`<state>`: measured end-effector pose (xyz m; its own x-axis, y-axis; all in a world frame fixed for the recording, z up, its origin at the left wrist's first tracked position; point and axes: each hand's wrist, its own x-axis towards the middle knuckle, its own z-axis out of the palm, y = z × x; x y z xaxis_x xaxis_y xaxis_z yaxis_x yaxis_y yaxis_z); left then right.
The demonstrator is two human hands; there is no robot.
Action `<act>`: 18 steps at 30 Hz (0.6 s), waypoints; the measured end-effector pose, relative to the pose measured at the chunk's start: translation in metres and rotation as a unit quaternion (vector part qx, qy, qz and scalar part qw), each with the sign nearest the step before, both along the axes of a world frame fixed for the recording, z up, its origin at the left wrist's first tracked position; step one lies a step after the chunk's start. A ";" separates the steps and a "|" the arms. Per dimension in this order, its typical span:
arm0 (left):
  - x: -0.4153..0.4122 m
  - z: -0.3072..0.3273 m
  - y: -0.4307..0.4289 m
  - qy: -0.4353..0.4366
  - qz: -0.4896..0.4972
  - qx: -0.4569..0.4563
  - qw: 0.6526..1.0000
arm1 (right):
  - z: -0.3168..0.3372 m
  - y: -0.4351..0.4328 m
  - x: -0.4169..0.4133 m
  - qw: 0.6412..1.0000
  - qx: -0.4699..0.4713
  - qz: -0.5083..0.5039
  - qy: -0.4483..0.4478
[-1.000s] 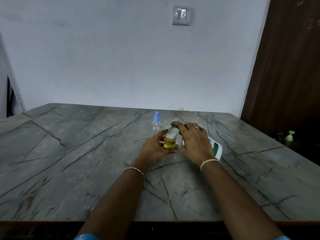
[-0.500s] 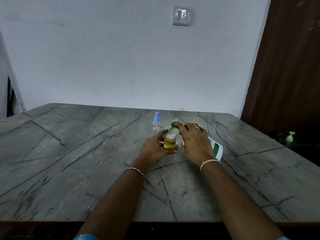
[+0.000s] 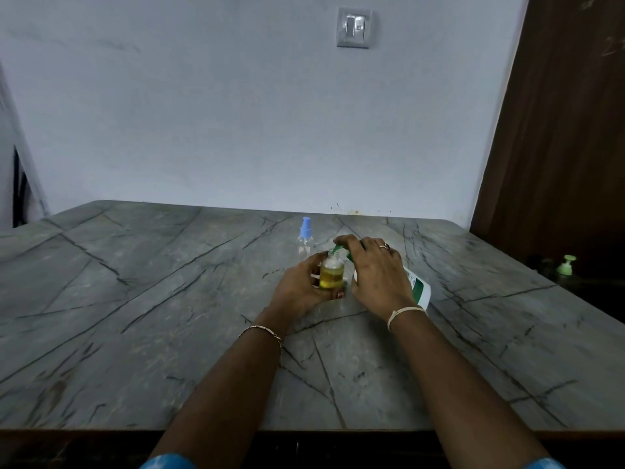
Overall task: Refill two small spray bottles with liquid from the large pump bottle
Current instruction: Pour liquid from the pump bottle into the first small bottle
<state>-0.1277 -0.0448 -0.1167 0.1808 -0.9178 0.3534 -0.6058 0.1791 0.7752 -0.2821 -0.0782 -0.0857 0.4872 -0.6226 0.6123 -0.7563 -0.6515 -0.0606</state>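
Note:
My left hand (image 3: 299, 287) grips a small clear bottle (image 3: 331, 274) with its top off, standing upright on the grey stone table (image 3: 169, 316) and more than half full of yellow liquid. My right hand (image 3: 377, 270) lies over the large white pump bottle (image 3: 419, 287), which is tilted toward the small bottle; its green nozzle (image 3: 336, 249) sits right above the small bottle's mouth. Most of the pump bottle is hidden under my hand. Behind them stands a second small spray bottle (image 3: 305, 238) with a blue cap, clear and apparently empty.
A white wall with a switch plate (image 3: 354, 27) rises behind the table. A dark wooden door (image 3: 561, 130) is on the right, with a small green pump top (image 3: 567, 265) on a dark ledge beside it. The table's front edge runs near my forearms.
Hands and bottles hold nearly the same pose; the yellow liquid level in the small bottle looks about the same or slightly higher.

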 end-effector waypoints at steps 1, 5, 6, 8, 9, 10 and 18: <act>0.000 0.000 0.000 -0.005 0.002 0.001 1.000 | 0.000 0.000 0.001 1.000 0.001 0.001 -0.001; 0.000 0.000 0.001 -0.001 0.000 -0.001 1.000 | -0.002 0.000 -0.003 1.000 -0.013 -0.002 0.014; 0.000 0.000 0.001 -0.002 0.000 0.000 1.000 | -0.003 0.000 -0.006 1.000 -0.017 -0.003 0.020; 0.000 0.000 0.001 0.000 -0.001 -0.002 1.000 | -0.004 -0.001 -0.009 0.999 -0.022 -0.006 0.025; -0.001 0.000 0.001 0.002 -0.001 -0.003 1.000 | -0.004 -0.001 -0.009 0.999 -0.024 -0.007 0.027; 0.000 0.000 0.001 0.004 -0.002 -0.004 1.000 | -0.004 -0.001 -0.009 0.999 -0.025 -0.007 0.026; 0.000 0.001 0.000 0.003 -0.005 0.002 1.000 | -0.003 -0.001 0.001 1.000 -0.025 -0.007 0.006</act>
<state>-0.1278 -0.0443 -0.1155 0.1739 -0.9209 0.3488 -0.5991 0.1822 0.7797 -0.2809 -0.0790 -0.0885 0.4864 -0.5981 0.6369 -0.7662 -0.6424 -0.0182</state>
